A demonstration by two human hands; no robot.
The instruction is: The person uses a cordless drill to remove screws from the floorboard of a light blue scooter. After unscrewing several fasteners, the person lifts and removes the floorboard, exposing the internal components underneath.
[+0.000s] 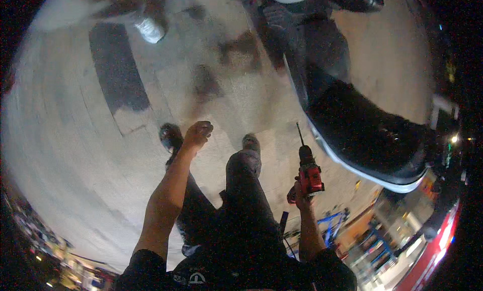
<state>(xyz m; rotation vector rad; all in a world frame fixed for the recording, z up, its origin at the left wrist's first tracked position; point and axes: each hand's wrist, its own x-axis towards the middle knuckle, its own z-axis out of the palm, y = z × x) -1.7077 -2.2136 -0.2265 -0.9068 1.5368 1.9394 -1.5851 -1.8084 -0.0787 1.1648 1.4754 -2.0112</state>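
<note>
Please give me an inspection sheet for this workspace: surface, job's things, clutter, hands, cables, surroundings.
Surface: pale floor with a dark patch, upper left.
Job's things: red-and-black drill, long bit pointing ahead.
Clutter: blue frame among mixed items, lower right.
Hands: right hand grips the drill; left hand has curled fingers, contents unclear.
Cables: none clearly made out.
Surroundings: large black piece with pale edge, right; another person's pale shoe, upper left.
</note>
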